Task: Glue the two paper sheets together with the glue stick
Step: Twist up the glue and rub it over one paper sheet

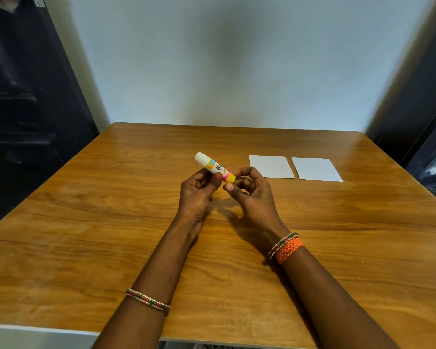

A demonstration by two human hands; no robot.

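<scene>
You have the glue stick [215,168] lifted off the desk [111,222] near the centre of the frame, held between both hands and tilted so its white exposed end points to the upper left, away from you. That white end looks like bare glue with the cap off, though I cannot tell for certain. A bit of yellow shows under your left hand; it could be the cap, but it is too hidden to call.

Your left hand [198,191] wraps the lower middle of the tube, thumb laid across the label and fingers curled behind it, so its grip is closed on the barrel. Your right hand [249,190] pinches the yellow base end between thumb and fingertips, the other fingers loosely curled. That pairing, one hand steadying the barrel and the other on the base, reads to me as twisting the base to wind the glue out.

The two paper sheets sit flat at the right of centre, well apart from your hands: the left sheet [271,166] and the right sheet [316,169] lie side by side with a narrow strip of desk between them, not overlapping. Neither shows any glue I can make out, so the gluing itself appears not yet begun.
</scene>
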